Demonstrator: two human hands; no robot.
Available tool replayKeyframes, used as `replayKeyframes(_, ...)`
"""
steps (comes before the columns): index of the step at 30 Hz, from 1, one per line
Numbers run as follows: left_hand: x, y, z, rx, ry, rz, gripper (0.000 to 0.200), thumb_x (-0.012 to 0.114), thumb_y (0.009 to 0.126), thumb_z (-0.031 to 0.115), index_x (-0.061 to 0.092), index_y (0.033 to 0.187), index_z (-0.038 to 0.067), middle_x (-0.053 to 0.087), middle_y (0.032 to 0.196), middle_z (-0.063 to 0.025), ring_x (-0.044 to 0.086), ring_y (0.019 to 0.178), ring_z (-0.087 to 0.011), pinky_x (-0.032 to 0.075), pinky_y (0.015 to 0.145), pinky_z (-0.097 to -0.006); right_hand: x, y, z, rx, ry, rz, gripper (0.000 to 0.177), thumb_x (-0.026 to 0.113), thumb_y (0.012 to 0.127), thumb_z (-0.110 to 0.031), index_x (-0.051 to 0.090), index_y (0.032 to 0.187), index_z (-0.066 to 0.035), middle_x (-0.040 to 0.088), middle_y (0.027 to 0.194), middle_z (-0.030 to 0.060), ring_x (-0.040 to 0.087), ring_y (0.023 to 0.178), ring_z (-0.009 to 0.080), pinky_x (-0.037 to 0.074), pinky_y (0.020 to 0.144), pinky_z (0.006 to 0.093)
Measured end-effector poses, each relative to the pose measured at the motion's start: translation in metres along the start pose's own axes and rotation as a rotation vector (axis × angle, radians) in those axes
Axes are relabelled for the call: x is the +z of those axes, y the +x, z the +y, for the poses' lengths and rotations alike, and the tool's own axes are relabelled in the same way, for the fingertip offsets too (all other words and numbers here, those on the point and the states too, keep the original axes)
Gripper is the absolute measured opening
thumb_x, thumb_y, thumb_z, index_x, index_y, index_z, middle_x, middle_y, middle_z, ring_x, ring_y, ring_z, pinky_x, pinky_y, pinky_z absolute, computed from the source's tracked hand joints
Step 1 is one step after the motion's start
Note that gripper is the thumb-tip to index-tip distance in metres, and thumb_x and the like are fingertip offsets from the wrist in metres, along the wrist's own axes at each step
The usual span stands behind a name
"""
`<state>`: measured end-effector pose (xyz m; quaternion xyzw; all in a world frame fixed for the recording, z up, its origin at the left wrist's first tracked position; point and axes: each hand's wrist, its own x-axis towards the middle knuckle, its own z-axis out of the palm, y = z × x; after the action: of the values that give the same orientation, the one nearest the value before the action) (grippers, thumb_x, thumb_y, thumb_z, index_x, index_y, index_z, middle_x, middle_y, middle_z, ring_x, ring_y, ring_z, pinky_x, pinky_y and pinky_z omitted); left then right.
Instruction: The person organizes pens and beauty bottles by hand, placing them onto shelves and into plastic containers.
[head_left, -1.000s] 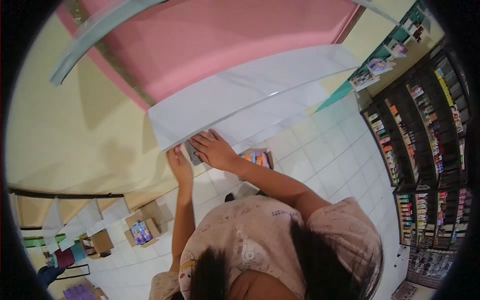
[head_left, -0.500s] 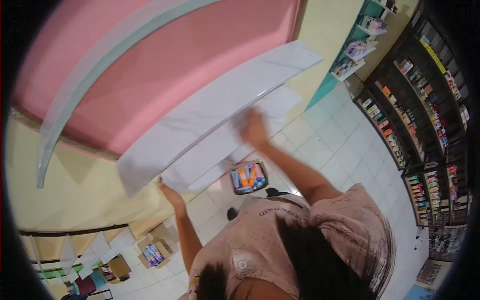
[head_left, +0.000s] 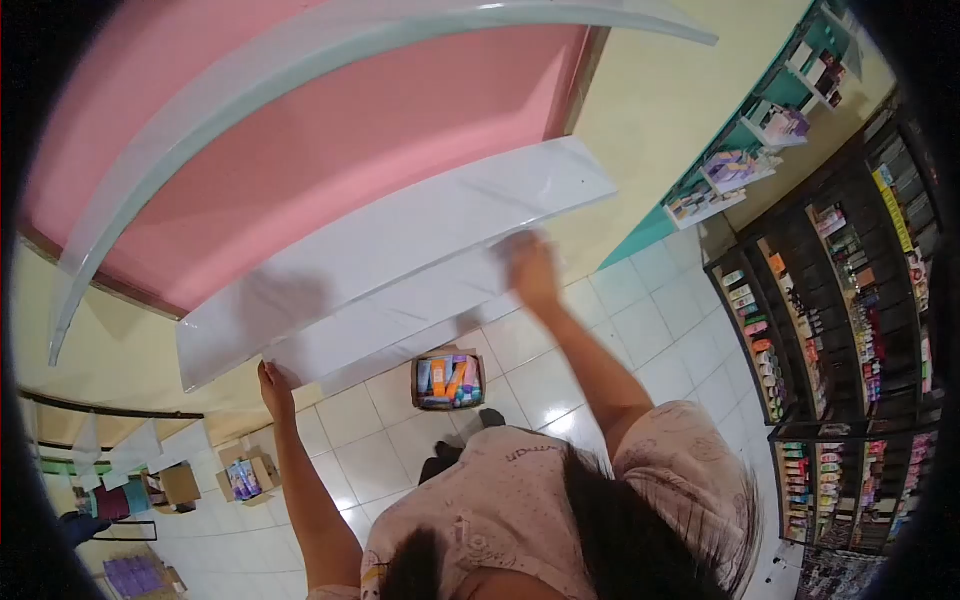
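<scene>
**Shop wall with two white shelves, a hand at each end of the lower one**

Shop interior, seen from above the person's head: a pale tiled floor [head_left: 640, 330], with dark product racks [head_left: 850, 300] well off to the right of the right hand. Straight ahead is a large pink wall panel [head_left: 330, 150]. Under it a long upper shelf [head_left: 400, 235] runs across the wall, with the lower shelf [head_left: 390, 310] just beneath.

On the floor below and between the two hands sits an open cardboard box [head_left: 448, 380] of coloured tubes.

The right hand [head_left: 532, 272] is up at the right end of the lower shelf. It is motion-blurred, so I cannot tell whether it is spread or closed. The left hand [head_left: 273, 385] touches that shelf's left corner with its fingers seemingly together. Whether it grips the shelf is unclear.

Judging from this, the work goes best with the left hand bracing the board firmly while the right makes long, even passes along it.
</scene>
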<state>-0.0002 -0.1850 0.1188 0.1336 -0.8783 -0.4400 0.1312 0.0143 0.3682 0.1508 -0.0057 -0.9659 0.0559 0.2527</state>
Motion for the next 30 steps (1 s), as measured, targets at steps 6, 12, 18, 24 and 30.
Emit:
replayKeyframes(6,0.004,0.012,-0.025,0.104,-0.005,0.012,0.046,0.037,0.099,0.039,0.048,0.123,0.001,0.061,0.103,-0.0152,0.058,0.094,-0.0283,0.045,0.082,-0.0377,-0.020,-0.026,0.142,1.076,0.680,0.422,0.051,0.053,0.092,-0.037,0.047,0.123,0.003,0.060,0.106,0.0262,0.061,0.092,0.0374,0.047,0.081,0.0423)
replayKeyframes(12,0.005,0.021,-0.038,-0.021,-0.023,-0.073,0.047,0.036,0.099,0.040,0.052,0.115,0.000,0.061,0.097,-0.0126,0.057,0.087,-0.0253,0.045,0.078,-0.0357,-0.035,0.006,0.049,0.568,0.532,0.342,0.052,0.062,0.084,-0.026,0.048,0.126,0.002,0.058,0.116,0.0246,0.057,0.106,0.0372,0.044,0.093,0.0381)
replayKeyframes(18,0.006,0.022,-0.041,-0.194,-0.271,-0.102,0.046,0.037,0.099,0.040,0.054,0.114,-0.001,0.061,0.097,-0.0127,0.056,0.089,-0.0227,0.044,0.079,-0.0338,0.008,-0.015,-0.180,-0.230,0.763,0.025,0.045,0.055,0.071,-0.005,0.057,0.116,-0.004,0.051,0.124,0.0200,0.043,0.121,0.0347,0.026,0.108,0.0531)
replayKeyframes(24,0.012,0.014,-0.045,-0.075,-0.113,-0.059,0.052,0.035,0.100,0.036,0.048,0.124,-0.008,0.052,0.129,-0.0190,0.048,0.121,-0.0270,0.035,0.103,-0.0342,0.004,-0.020,-0.168,-0.172,0.512,-0.031,0.050,0.063,0.068,-0.007,0.059,0.117,-0.009,0.051,0.130,0.0137,0.042,0.125,0.0336,0.028,0.108,0.0485)
replayKeyframes(30,-0.002,0.026,-0.060,-0.131,-0.453,-0.426,0.051,0.032,0.101,0.041,0.046,0.130,0.001,0.052,0.125,-0.0128,0.047,0.117,-0.0264,0.035,0.103,-0.0397,0.007,-0.008,-0.065,0.376,-0.048,0.379,0.045,0.056,0.071,-0.011,0.059,0.115,-0.003,0.061,0.109,0.0174,0.054,0.103,0.0363,0.039,0.091,0.0482)
